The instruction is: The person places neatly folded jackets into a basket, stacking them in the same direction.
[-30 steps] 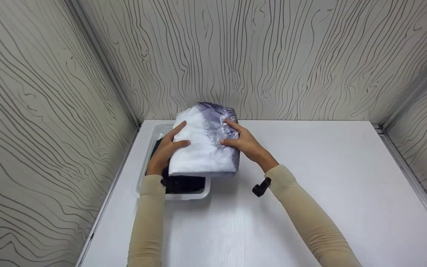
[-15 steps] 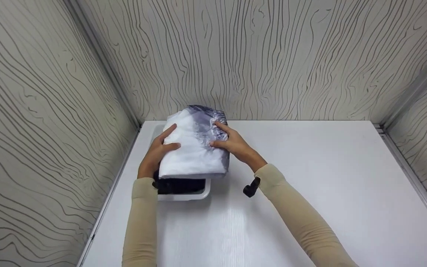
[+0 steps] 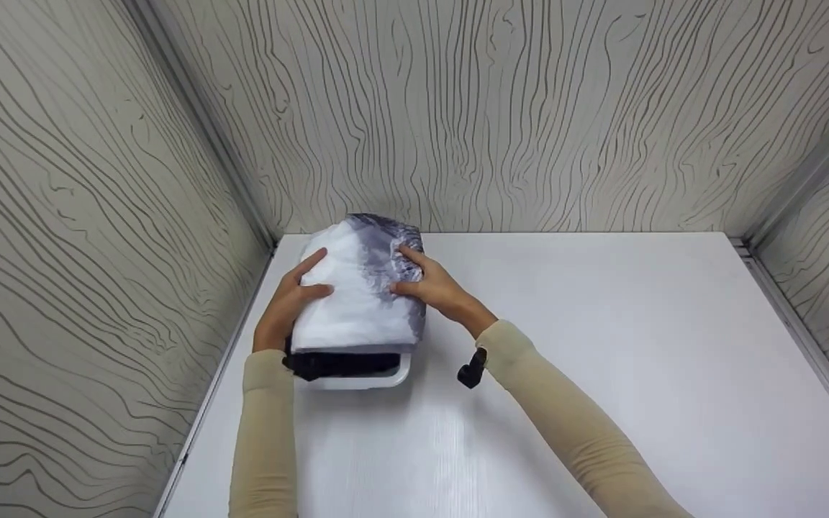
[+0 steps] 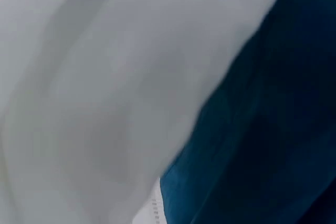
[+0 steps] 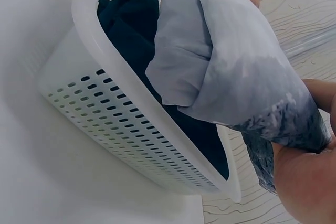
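A folded cloth (image 3: 357, 316), white with a grey-purple printed side, is held between both hands over the basket. My left hand (image 3: 286, 302) grips its left side, thumb on top. At the right side, my right hand (image 3: 442, 289) pinches the printed part between thumb and fingers. Below it stands a white plastic basket (image 5: 126, 116) with slotted walls. Inside the basket lies dark teal fabric (image 5: 134, 22), which also fills the right of the left wrist view. In the right wrist view, the folded cloth (image 5: 236, 51) tilts above the basket rim. Its underside is largely hidden from the head view.
The basket stands on a white table (image 3: 587, 345) near its back left corner. Wood-grain patterned walls (image 3: 529, 115) rise behind and at both sides. A small black object (image 3: 470, 368) sits at the right sleeve cuff.
Both hands have carried the folded cloth to the left and slightly toward the person, so it now covers more of the basket. The basket has stayed in place.
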{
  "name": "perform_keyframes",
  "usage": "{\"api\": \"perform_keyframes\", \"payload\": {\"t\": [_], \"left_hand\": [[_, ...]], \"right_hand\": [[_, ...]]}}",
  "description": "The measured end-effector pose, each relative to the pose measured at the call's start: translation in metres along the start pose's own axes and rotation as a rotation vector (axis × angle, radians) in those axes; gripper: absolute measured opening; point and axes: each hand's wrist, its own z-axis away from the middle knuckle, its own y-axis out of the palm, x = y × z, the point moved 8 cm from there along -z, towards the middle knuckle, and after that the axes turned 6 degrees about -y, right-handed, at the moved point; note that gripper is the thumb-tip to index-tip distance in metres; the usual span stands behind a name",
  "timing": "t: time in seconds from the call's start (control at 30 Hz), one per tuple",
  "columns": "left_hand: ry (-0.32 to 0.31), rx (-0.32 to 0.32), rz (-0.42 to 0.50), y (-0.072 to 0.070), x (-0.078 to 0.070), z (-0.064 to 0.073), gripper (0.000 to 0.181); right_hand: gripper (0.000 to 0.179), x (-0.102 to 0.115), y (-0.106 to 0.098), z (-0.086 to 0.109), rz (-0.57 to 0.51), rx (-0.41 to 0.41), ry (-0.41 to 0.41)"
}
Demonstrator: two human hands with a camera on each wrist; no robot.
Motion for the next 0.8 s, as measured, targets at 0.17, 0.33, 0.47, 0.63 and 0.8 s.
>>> {"api": "perform_keyframes", "payload": {"t": [0.17,0.33,0.47,0.63,0.8], "left_hand": [[-0.024,0.013,0.026,-0.007,0.004,0.001,0.085],[-0.050,0.000,0.026,-0.014,0.007,0.001,0.085],[-0.069,0.004,0.002,-0.018,0.010,0.001,0.086],[-0.054,-0.025,-0.087,-0.025,0.015,-0.001,0.087],[-0.065,-0.080,-0.248,-0.028,0.024,-0.003,0.088]], "right_hand": [[0.091,-0.002,0.009,-0.005,0.019,0.002,-0.012],[0.090,-0.006,0.015,-0.007,0.039,0.006,-0.005],[0.089,-0.010,0.021,-0.009,0.058,0.017,0.013],[0.090,-0.016,0.028,-0.008,0.092,0.062,0.031],[0.084,-0.021,0.029,-0.003,0.202,0.110,0.039]]}}
